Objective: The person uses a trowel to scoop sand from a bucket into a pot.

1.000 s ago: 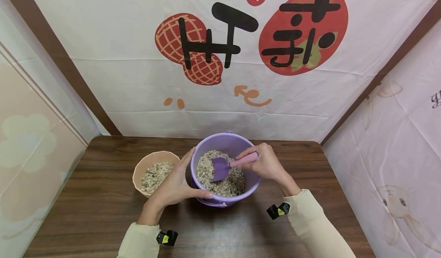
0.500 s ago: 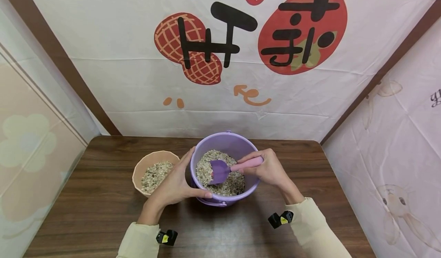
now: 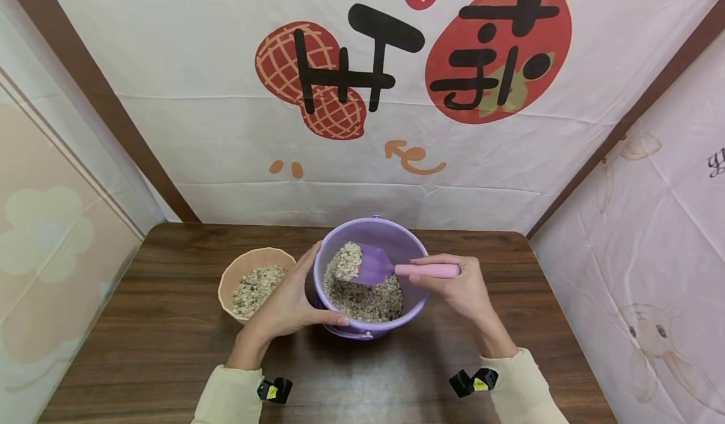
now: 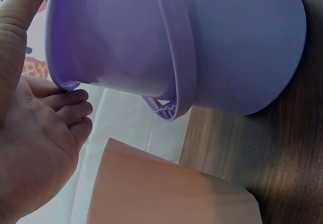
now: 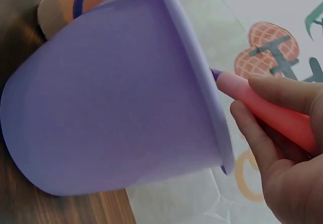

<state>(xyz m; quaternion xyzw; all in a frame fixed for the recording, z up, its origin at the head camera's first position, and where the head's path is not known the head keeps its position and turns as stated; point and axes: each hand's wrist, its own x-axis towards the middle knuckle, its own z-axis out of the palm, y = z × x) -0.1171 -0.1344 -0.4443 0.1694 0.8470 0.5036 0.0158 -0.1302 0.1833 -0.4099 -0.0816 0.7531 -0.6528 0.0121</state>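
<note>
Right hand (image 3: pixel 464 285) grips a scoop (image 3: pixel 376 265) of grain (image 3: pixel 347 260) within the lower-centre bucket (image 3: pixel 403 238), left hand (image 3: pixel 287 304) spread against it; scooping seems underway, calling next for a level lift.

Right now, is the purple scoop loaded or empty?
Loaded: in the head view, a pale heap of grainy mix covers the front of the purple scoop, whose pink handle the right hand grips.

Toward the tabletop's (image 3: pixel 153 348) left edge, the left hand (image 3: pixel 291 301) hides part of the bowl (image 3: pixel 229 282); the tabletop's near edge is cut off. Grains (image 3: pixel 368 304) in the bucket (image 3: pixel 396 238) are too small to identify. From the right wrist, the bucket wall hides the scoop's (image 3: pixel 374 265) blade.
</note>
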